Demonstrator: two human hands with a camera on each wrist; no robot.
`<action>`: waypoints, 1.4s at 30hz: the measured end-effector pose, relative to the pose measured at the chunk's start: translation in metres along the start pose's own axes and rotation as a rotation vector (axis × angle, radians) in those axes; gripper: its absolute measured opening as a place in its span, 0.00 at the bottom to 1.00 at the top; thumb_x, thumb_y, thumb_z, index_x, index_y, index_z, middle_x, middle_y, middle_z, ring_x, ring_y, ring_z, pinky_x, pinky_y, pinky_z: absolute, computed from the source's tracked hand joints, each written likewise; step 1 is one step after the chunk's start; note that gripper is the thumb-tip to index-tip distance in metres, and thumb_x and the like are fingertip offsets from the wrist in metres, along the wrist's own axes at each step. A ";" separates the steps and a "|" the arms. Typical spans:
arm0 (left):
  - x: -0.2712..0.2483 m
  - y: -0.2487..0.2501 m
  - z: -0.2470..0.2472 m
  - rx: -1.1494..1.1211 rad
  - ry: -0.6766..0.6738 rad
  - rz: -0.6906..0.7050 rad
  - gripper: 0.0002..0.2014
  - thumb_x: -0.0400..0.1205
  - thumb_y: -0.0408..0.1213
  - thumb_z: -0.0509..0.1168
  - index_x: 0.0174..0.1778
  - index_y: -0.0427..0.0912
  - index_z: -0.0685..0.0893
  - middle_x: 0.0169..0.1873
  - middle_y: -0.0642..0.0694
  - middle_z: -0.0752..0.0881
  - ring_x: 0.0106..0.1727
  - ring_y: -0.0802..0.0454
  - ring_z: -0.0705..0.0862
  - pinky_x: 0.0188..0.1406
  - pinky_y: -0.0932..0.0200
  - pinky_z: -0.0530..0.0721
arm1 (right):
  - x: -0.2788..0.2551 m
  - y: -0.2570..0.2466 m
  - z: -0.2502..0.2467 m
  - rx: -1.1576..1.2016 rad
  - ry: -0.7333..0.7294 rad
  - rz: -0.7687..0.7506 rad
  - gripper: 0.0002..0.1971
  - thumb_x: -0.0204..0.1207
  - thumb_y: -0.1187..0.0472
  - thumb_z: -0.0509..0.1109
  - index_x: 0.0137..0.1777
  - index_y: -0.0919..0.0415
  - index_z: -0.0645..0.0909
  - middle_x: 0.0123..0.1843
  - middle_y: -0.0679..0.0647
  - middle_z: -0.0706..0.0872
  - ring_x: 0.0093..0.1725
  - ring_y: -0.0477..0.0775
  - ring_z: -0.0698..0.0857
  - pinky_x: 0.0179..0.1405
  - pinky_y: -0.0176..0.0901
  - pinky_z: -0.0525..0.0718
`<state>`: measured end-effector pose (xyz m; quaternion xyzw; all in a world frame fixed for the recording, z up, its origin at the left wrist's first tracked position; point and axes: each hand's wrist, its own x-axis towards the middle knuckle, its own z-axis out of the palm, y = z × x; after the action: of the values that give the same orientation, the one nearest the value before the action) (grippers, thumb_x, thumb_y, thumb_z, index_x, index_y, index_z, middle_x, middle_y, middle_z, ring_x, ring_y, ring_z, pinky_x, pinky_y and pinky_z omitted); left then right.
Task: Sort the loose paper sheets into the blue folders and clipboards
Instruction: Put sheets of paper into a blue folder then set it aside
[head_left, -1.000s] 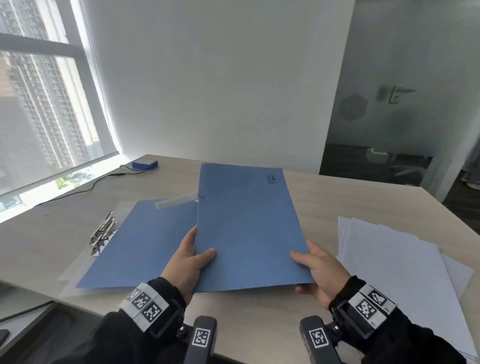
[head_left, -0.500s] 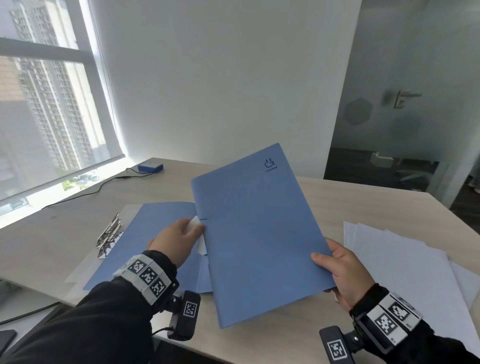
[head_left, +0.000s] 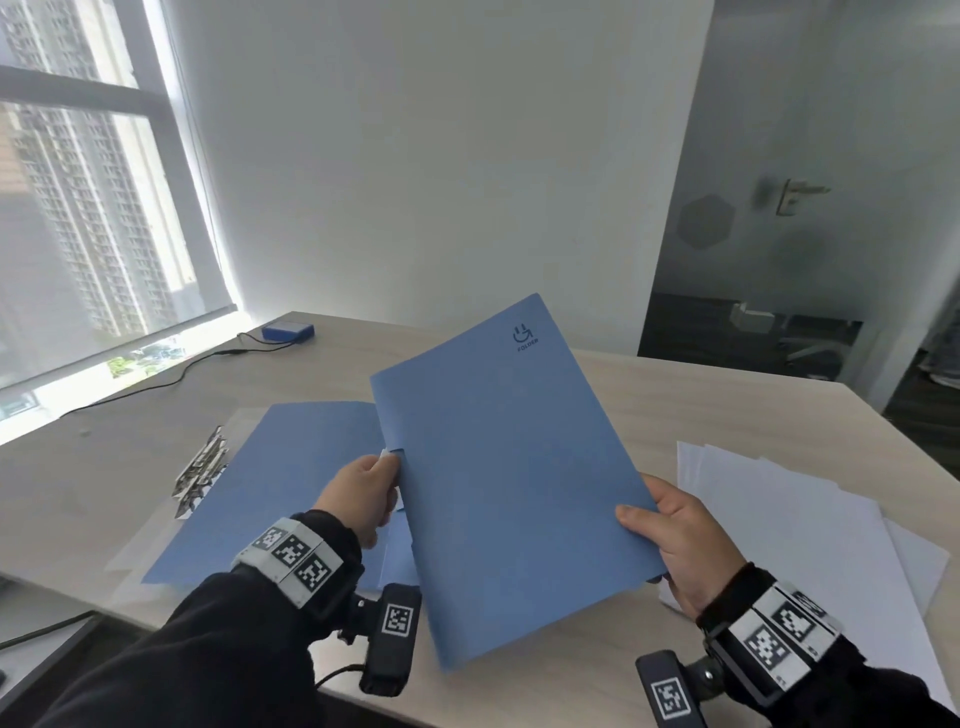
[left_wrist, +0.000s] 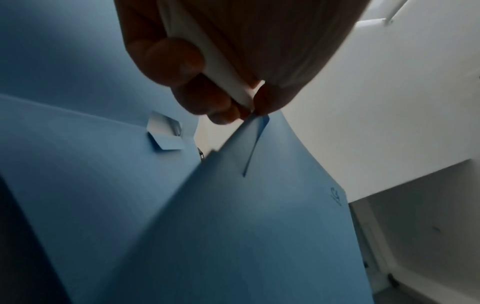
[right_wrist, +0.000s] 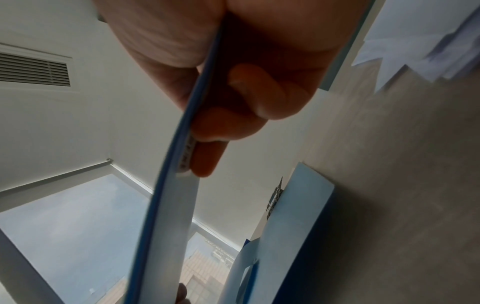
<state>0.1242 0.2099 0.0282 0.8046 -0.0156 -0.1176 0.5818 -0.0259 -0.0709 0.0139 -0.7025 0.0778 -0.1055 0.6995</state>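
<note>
A blue folder (head_left: 509, 467) with a small logo is lifted off the table and tilted toward me. My right hand (head_left: 675, 540) grips its right edge, thumb on the cover, fingers behind; the right wrist view shows that edge (right_wrist: 182, 164) running between thumb and fingers. My left hand (head_left: 363, 488) pinches a white strip at the folder's left spine edge, seen as the white strip (left_wrist: 221, 67) in the left wrist view. A second blue folder (head_left: 291, 478) lies flat on the table under my left hand. Loose white sheets (head_left: 789, 519) lie fanned at the right.
Clear clipboards with metal clips (head_left: 200, 467) lie left of the flat folder. A small blue box (head_left: 287, 330) with a black cable sits by the window. The wooden table (head_left: 675, 395) ends near me; a glass door stands at back right.
The folder has been lifted from the table and tilted up. My left hand moved from its lower left edge up to the spine, now pinching the white strip.
</note>
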 end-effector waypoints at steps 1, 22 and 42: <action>0.003 -0.001 -0.003 0.082 0.008 0.023 0.18 0.82 0.52 0.56 0.34 0.42 0.70 0.25 0.47 0.71 0.22 0.49 0.66 0.24 0.62 0.61 | 0.000 -0.002 -0.003 0.008 0.006 0.001 0.18 0.81 0.74 0.61 0.62 0.57 0.86 0.54 0.60 0.93 0.46 0.61 0.91 0.37 0.48 0.83; -0.005 -0.008 0.038 -0.689 -0.033 -0.080 0.14 0.84 0.31 0.61 0.66 0.37 0.78 0.52 0.37 0.88 0.45 0.39 0.87 0.45 0.43 0.88 | 0.001 0.003 0.016 -0.038 -0.028 0.107 0.16 0.77 0.62 0.64 0.63 0.48 0.81 0.40 0.52 0.90 0.24 0.48 0.83 0.15 0.33 0.67; 0.003 -0.028 0.046 -0.512 -0.186 -0.139 0.06 0.84 0.36 0.62 0.49 0.40 0.83 0.31 0.44 0.87 0.30 0.50 0.85 0.26 0.60 0.75 | 0.131 0.024 -0.066 0.323 0.634 0.225 0.15 0.83 0.70 0.52 0.58 0.57 0.77 0.32 0.62 0.76 0.15 0.46 0.70 0.11 0.29 0.64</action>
<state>0.1145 0.1756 -0.0122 0.6162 0.0167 -0.2306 0.7529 0.0842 -0.1681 -0.0048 -0.5027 0.3496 -0.2513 0.7496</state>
